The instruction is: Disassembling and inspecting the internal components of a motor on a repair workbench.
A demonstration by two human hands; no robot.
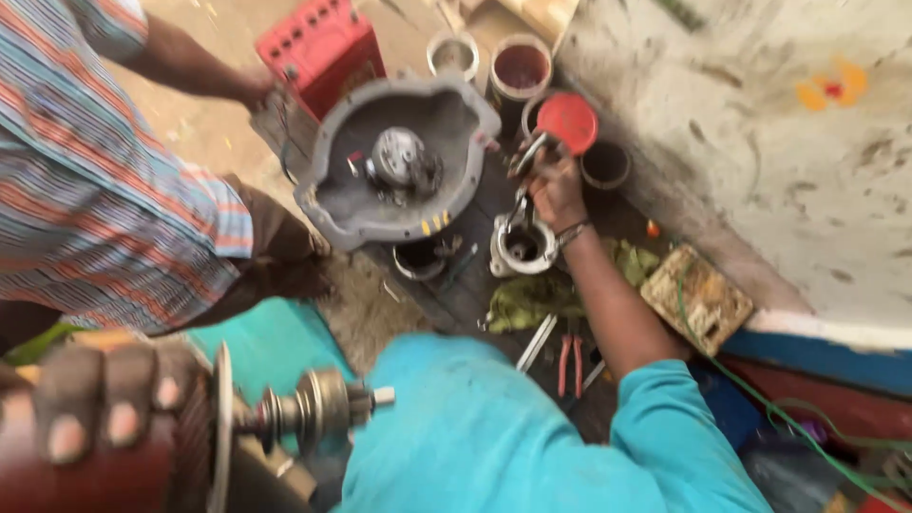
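One hand, my left, grips the rusty rotor low at the frame's left corner, fingers wrapped tight; its shaft points right, level; my right hand is out of view.

A red box-shaped case with a row of small caps on top stands at the upper edge of the view, behind the grey metal housing. Three round tins stand to its right: a silvery one, a dark one holding reddish-brown liquid, and a third under a round red lid. No labels, signs or screens can be made out.
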